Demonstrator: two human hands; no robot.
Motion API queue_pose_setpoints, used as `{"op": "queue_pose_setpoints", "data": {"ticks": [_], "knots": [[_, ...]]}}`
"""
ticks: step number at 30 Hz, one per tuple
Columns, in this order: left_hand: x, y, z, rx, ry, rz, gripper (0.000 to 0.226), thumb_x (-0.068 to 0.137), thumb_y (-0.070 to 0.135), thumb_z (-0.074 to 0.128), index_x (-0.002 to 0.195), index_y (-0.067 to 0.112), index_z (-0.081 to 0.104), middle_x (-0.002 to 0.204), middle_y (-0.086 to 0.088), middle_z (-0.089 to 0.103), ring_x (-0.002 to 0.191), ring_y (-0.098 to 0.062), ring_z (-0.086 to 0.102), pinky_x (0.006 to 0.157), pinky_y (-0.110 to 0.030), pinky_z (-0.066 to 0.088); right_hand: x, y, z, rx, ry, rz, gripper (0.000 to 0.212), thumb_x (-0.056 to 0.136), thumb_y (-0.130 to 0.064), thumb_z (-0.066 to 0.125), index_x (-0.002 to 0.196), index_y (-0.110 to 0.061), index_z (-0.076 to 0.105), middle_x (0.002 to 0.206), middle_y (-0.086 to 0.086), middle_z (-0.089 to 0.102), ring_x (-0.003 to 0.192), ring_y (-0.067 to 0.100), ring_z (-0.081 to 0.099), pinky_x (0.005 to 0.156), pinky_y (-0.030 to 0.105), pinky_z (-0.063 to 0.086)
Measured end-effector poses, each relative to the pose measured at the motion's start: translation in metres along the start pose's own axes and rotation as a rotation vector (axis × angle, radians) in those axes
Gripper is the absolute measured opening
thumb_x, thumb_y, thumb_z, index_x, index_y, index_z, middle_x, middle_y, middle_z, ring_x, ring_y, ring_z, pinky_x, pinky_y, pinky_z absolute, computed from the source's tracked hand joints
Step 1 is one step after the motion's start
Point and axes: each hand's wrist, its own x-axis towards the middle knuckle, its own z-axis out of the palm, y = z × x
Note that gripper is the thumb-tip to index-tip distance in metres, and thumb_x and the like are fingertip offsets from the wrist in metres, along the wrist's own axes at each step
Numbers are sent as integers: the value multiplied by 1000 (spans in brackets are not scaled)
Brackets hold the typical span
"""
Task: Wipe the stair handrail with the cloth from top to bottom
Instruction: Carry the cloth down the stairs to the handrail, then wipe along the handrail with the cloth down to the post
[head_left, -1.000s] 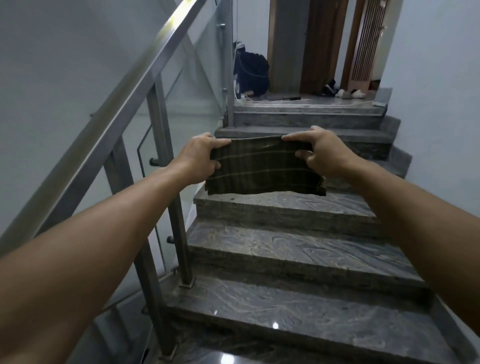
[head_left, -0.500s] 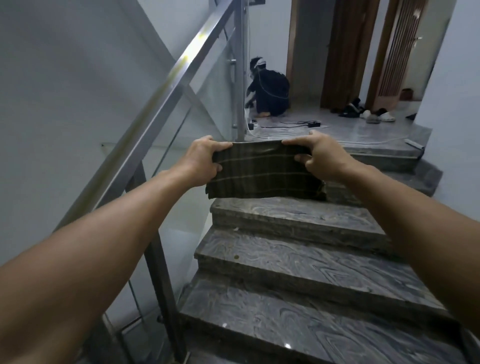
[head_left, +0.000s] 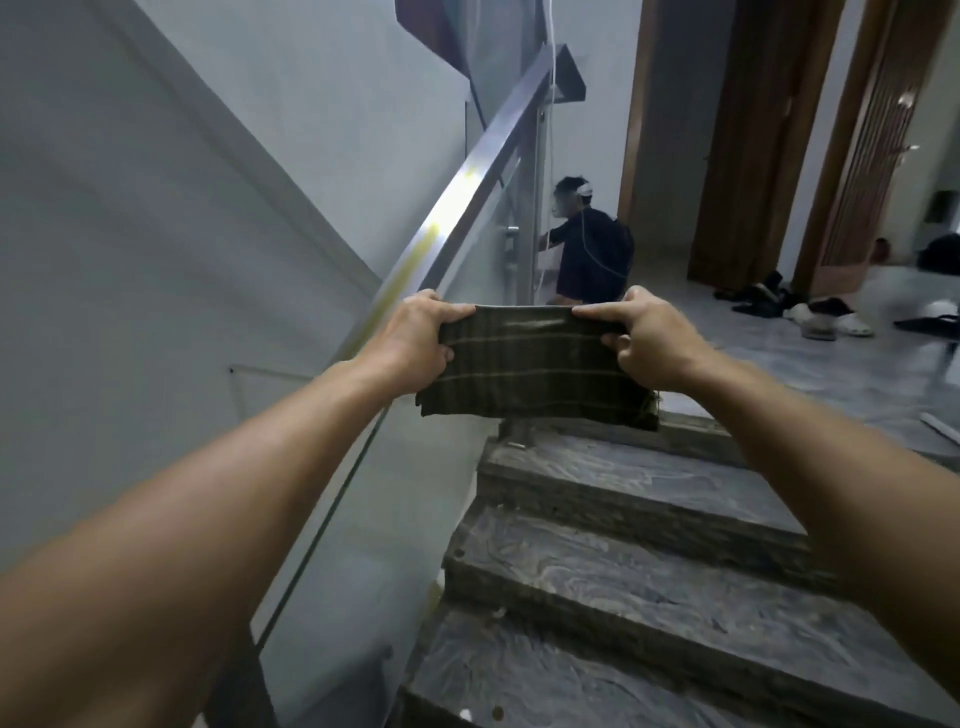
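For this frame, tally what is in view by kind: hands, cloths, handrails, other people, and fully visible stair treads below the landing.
Hands: 2, left hand and right hand
Plaid cloth: 1, held stretched between both hands
Metal handrail: 1
Crouching person on the landing: 1
Marble stair treads: 3 clearly visible; lowest one partly cut off
Total: 8

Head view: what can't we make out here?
- Handrail: lower run hidden behind the left hand and forearm; top end runs into clutter by the post.
- Cloth: upper corners covered by the left and right hand; its far side is unseen.
- Shoes on the landing: blurred.
- Seated person: partly behind the post.
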Motion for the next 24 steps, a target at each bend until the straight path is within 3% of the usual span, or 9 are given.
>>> {"op": "queue_pose_setpoints", "data": {"ticks": [8, 18, 21, 24], "knots": [[144, -24, -40, 89, 109, -87, 55, 84, -3, 59, 129, 27, 59, 107, -5, 53, 104, -26, 53, 97, -38, 47, 171, 0, -14, 39, -3, -52, 39, 91, -8, 53, 121, -30, 63, 101, -2, 45, 98, 21, 49, 93, 39, 48], [313, -43, -44, 211, 183, -175, 31, 83, 8, 63, 113, 14, 67, 105, -13, 48, 102, -36, 55, 94, -38, 46, 398, 22, -17, -62, 121, -169, 36, 89, -6, 54, 110, -31, 70, 99, 1, 46, 92, 21, 47, 87, 37, 47], [350, -46, -37, 200, 179, -222, 10, 81, 16, 67, 91, 15, 65, 101, -11, 45, 100, -36, 56, 92, -38, 47, 453, 28, -16, -70, 134, -160, 35, 86, -4, 56, 103, -29, 73, 100, 1, 47, 96, 23, 49, 88, 37, 45], [379, -49, -23, 214, 176, -259, 27, 79, 33, 70, 90, 9, 65, 99, -10, 45, 99, -37, 57, 94, -41, 48, 496, 32, -14, -99, 115, -175, 35, 82, -1, 56, 98, -26, 75, 102, 3, 49, 99, 25, 51, 91, 43, 45]]}}
